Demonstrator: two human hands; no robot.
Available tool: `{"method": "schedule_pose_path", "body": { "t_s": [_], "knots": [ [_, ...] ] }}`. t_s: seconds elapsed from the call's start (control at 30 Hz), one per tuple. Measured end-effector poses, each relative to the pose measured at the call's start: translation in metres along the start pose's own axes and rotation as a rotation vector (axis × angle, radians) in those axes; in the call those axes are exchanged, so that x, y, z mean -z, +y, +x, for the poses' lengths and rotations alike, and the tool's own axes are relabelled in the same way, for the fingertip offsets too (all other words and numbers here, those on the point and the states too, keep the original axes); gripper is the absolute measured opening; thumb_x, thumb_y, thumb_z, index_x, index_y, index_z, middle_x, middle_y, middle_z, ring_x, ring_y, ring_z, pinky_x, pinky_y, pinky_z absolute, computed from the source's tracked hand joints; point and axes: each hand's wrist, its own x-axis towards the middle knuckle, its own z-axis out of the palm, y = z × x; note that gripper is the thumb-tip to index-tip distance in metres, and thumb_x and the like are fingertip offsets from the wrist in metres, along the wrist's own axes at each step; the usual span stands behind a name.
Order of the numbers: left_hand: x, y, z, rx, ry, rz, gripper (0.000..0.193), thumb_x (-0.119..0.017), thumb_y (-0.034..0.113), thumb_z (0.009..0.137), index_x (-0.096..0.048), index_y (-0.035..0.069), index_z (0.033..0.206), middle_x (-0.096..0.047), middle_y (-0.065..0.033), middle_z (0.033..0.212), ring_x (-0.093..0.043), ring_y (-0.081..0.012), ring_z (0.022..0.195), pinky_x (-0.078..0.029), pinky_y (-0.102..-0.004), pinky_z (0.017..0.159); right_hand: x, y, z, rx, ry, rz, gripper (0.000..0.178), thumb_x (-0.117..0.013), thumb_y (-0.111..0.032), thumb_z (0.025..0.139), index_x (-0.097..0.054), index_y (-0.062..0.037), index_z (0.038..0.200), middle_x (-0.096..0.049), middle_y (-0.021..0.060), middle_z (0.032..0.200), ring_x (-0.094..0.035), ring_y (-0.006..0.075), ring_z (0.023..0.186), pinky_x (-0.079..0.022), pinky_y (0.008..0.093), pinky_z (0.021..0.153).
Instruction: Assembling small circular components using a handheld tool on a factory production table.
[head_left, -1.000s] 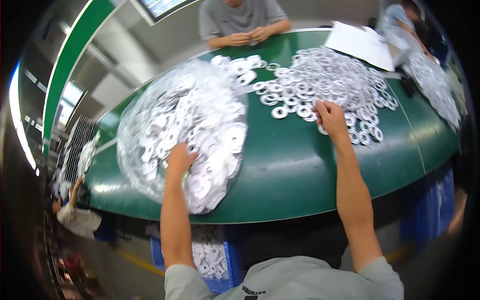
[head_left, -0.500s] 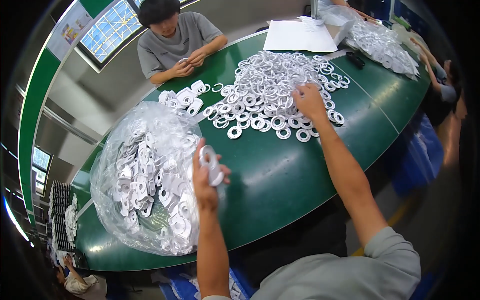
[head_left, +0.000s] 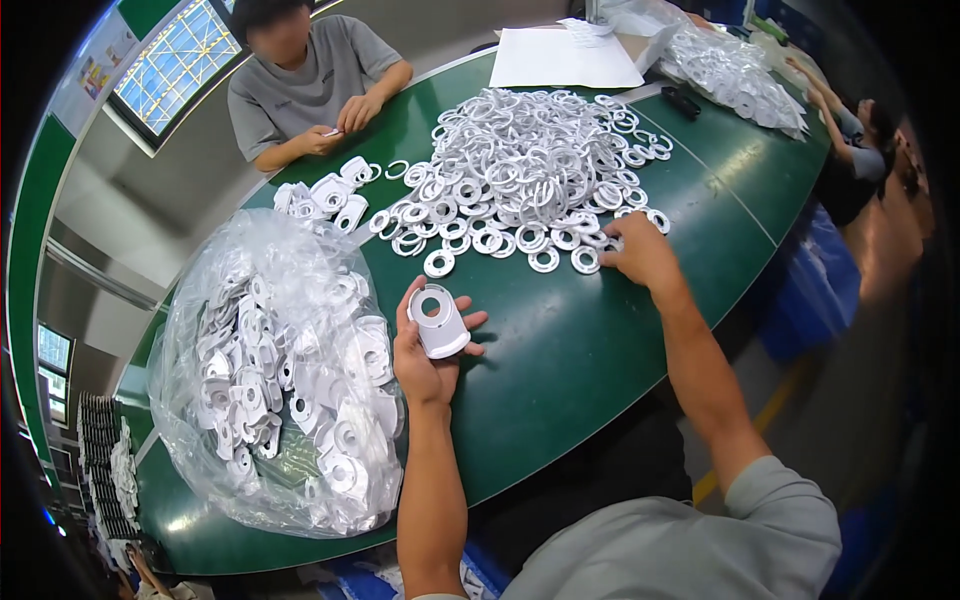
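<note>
My left hand (head_left: 424, 378) holds a white plastic plate with a round hole (head_left: 441, 337), its face turned up across the palm, thumb at its edge and fingertips showing past the far side. At the near right edge of a heap of white plastic rings (head_left: 520, 165), my right hand (head_left: 645, 252) has its thumb and fingers closed together. Whatever sits between those fingertips is hidden. Loose rings lie flat around the heap's front, close to that hand.
A clear plastic bag (head_left: 175, 400) full of similar white plates stands left on the green table (head_left: 540, 370). More plates (head_left: 328, 192) lie beyond it, near a seated co-worker (head_left: 315, 90). White paper (head_left: 565, 58), a black object (head_left: 681, 101) and another filled bag (head_left: 735, 75) lie at the back.
My right hand has drawn back from the heap's right side toward its near edge. My left hand has turned the plate so its face and hole show fully. The whole view has shifted slightly.
</note>
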Motion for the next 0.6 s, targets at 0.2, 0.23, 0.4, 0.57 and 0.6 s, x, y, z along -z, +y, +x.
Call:
{"method": "schedule_pose_path", "body": {
  "t_s": [0.2,0.23,0.4,0.57,0.6],
  "knots": [
    [0.014,0.004,0.003,0.093,-0.134,-0.202,0.052,-0.032,0.037,0.098,-0.033,0.008,0.142,-0.060,-0.0300,0.109,-0.066,-0.0344,0.080,-0.053,-0.0345,0.050,-0.014,0.011,-0.010,0.230,0.135,0.039,0.041,-0.080,-0.018,0.065,-0.068,0.0001,0.100,-0.060,0.0174,0.100,-0.057,0.0333,0.098,-0.046,0.0383,0.087],
    [0.016,0.005,0.003,0.085,-0.138,-0.174,0.050,-0.030,0.036,0.099,-0.036,0.006,0.139,-0.061,-0.0297,0.107,-0.067,-0.0341,0.079,-0.053,-0.0344,0.050,-0.014,0.010,-0.011,0.257,0.144,0.000,0.039,-0.079,-0.017,0.066,-0.068,0.0007,0.100,-0.059,0.0178,0.101,-0.057,0.0336,0.098,-0.047,0.0382,0.086],
    [0.021,0.007,0.002,0.132,-0.088,-0.171,0.048,-0.027,0.035,0.100,-0.042,0.005,0.134,-0.062,-0.0290,0.107,-0.066,-0.0307,0.077,-0.050,-0.0319,0.050,-0.016,0.019,-0.007,0.231,0.134,0.005,0.030,-0.074,-0.018,0.075,-0.066,0.0016,0.097,-0.056,0.0167,0.104,-0.055,0.0324,0.098,-0.046,0.0365,0.086],
    [0.023,-0.001,0.004,0.148,-0.142,-0.261,0.049,-0.029,0.036,0.098,-0.041,0.008,0.138,-0.061,-0.0281,0.111,-0.064,-0.0268,0.077,-0.046,-0.0311,0.054,-0.018,0.028,-0.006,0.376,0.244,-0.046,0.021,-0.071,-0.017,0.075,-0.066,0.0004,0.086,-0.059,0.0174,0.092,-0.056,0.0346,0.092,-0.045,0.0419,0.083],
    [0.028,0.000,0.004,0.153,-0.154,-0.223,0.054,-0.031,0.038,0.096,-0.036,0.010,0.142,-0.061,-0.0249,0.112,-0.062,-0.0253,0.078,-0.046,-0.0307,0.056,-0.019,0.023,-0.004,0.376,0.233,-0.024,0.019,-0.071,-0.017,0.075,-0.066,-0.0007,0.085,-0.059,0.0165,0.091,-0.056,0.0340,0.091,-0.046,0.0415,0.082]
  ]
}}
